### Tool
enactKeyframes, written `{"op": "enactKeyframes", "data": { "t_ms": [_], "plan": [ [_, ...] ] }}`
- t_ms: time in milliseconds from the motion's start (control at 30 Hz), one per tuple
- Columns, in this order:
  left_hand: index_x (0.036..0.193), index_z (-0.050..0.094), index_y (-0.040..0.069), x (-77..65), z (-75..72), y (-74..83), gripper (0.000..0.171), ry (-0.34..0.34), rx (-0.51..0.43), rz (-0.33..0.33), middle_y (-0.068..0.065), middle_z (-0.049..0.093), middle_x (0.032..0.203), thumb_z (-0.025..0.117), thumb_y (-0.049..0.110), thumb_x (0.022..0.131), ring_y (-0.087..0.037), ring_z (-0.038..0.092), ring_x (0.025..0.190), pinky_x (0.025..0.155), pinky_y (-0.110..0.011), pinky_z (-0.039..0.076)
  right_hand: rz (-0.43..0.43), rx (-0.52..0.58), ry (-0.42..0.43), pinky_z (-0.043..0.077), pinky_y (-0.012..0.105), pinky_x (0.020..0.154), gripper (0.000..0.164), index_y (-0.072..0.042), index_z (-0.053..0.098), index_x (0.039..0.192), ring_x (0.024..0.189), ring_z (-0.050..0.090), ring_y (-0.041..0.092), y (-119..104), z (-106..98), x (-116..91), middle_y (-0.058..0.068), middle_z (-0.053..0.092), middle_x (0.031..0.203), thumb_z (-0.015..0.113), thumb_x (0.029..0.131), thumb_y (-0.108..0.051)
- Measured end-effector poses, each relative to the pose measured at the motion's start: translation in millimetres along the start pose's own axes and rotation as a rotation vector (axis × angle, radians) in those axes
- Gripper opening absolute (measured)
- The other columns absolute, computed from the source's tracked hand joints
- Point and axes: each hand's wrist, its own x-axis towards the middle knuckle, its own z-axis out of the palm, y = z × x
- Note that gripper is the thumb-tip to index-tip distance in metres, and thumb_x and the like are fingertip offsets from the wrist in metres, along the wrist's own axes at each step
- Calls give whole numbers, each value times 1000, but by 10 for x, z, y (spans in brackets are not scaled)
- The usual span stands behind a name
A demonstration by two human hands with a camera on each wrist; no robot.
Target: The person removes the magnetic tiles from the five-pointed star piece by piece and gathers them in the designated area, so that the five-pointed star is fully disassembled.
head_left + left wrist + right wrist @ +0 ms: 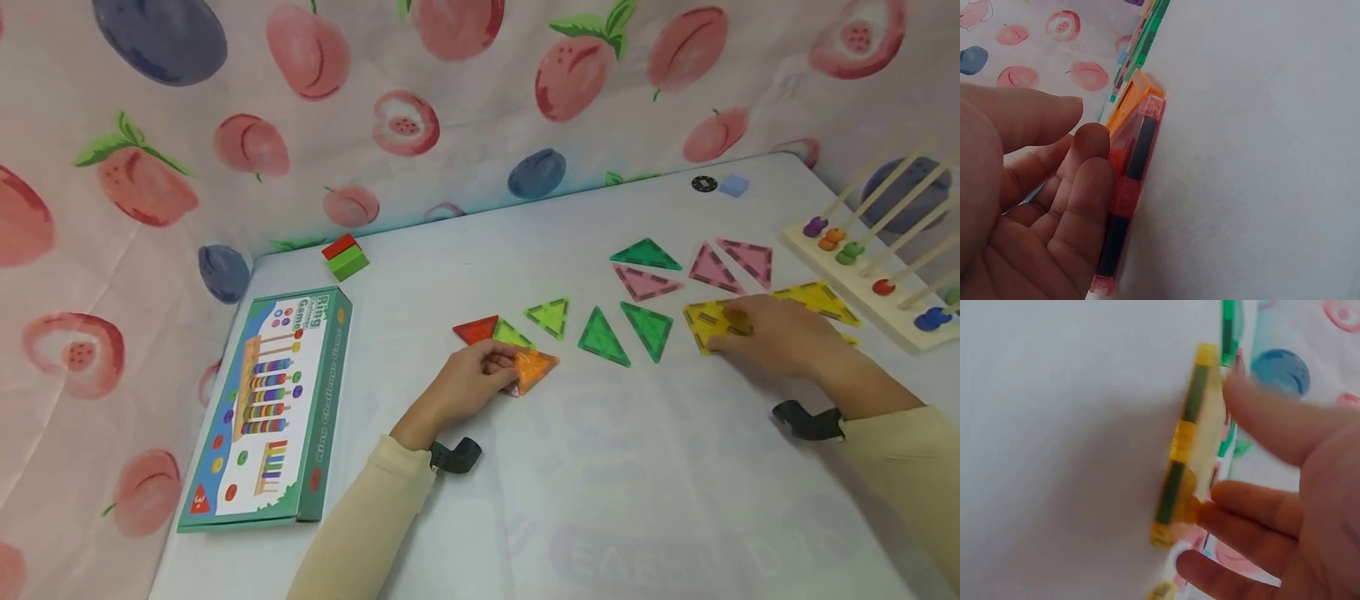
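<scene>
In the head view my left hand [472,375] lies beside an orange triangular magnetic tile [534,367], its fingertips at the tile's edge. The left wrist view shows loosely bent fingers against a reddish tile [1127,194], thumb held apart, with the orange tile [1137,94] behind. A red triangle [476,329] and a lime triangle [513,335] adjoin the orange one. My right hand [780,333] reaches over a yellow tile [705,325], fingertips on it. In the right wrist view, thumb and fingers are spread over the yellow tile [1182,444], the thumb blurred.
Another lime triangle [551,317], green triangles [603,337] and pink triangles [712,267] lie between and beyond the hands. More yellow tiles [821,300] lie by a wooden peg rack [870,287]. A ring game box [270,408] lies left, with small blocks [347,260] behind.
</scene>
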Motion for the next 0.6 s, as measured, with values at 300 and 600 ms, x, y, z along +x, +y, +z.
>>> {"op": "enactKeyframes", "data": {
  "t_ms": [300,600],
  "plan": [
    [105,57,18,13,8,-6,25,12,-1,13,7,60,89,63,30,84,-9,56,78,69,-25,46,38,-50,23,36,53,70,83,6,45,122,91,43,44,-42,-25,62,29,49,109,64,72,-57],
    [105,57,17,11,15,-24,25,16,4,8,7,60,89,62,30,84,-9,56,79,69,-25,46,72,-87,3,34,53,64,89,2,43,127,92,40,46,-56,-32,60,30,46,111,61,69,-63]
  ]
}}
